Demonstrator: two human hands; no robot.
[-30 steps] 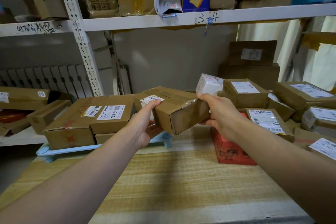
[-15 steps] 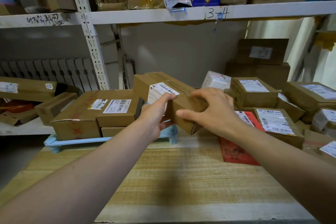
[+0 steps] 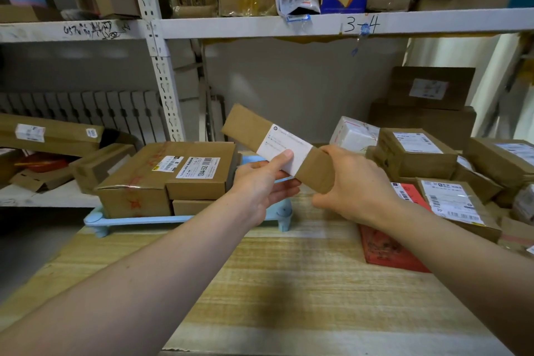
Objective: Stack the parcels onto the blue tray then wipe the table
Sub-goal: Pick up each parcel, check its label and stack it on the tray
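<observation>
I hold a flat brown cardboard parcel [image 3: 254, 131] with a white label in the air above the right end of the blue tray [image 3: 138, 220]. It is tilted, its far end up and to the left. My left hand [image 3: 261, 182] grips its near edge with the thumb on the label. My right hand [image 3: 354, 185] grips its right end. The tray stands at the table's back left and carries three brown parcels, the top one [image 3: 199, 172] labelled. Several more parcels [image 3: 416, 153] and a red one [image 3: 387, 248] lie on the table to the right.
The wooden table [image 3: 289, 283] spreads out in front of me. A white metal shelf [image 3: 289, 24] loaded with boxes and bags runs overhead, with an upright post [image 3: 164, 89] behind the tray. A lower shelf at the left holds more boxes [image 3: 49, 133].
The parcel has been turned from its broad side to flat and tilted, and raised above the tray's right end. Both hands shifted their grip along it.
</observation>
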